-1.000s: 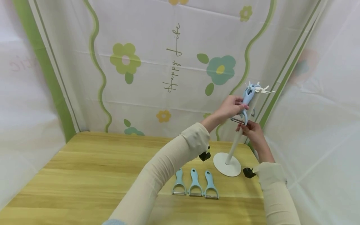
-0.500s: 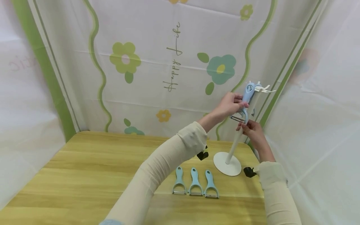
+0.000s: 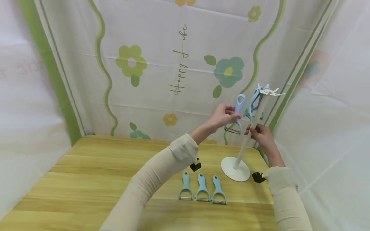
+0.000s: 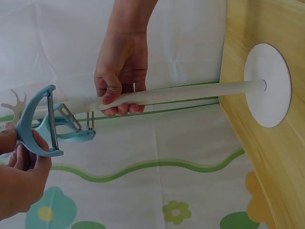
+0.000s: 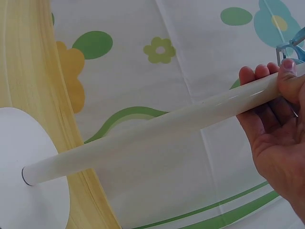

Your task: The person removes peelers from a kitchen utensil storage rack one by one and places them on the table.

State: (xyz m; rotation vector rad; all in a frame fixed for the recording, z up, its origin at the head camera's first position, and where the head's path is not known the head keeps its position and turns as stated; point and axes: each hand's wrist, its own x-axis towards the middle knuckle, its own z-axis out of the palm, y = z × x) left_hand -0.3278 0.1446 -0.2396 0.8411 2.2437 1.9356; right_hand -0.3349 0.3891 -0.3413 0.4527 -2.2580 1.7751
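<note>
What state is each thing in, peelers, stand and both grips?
Held peeler: handle end up, off the hooks
Left grip: pinching that peeler
Stand: base flat on the table
Right grip: holding the pole
Hanging peelers: overlapping, on the hooks
Three peelers: lying flat in a row

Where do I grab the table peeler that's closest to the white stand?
Probably best to pinch that peeler by its slim handle, reaching down from above: it lies flat, handle pointing away from the person, with the metal blade at the opposite end.
</note>
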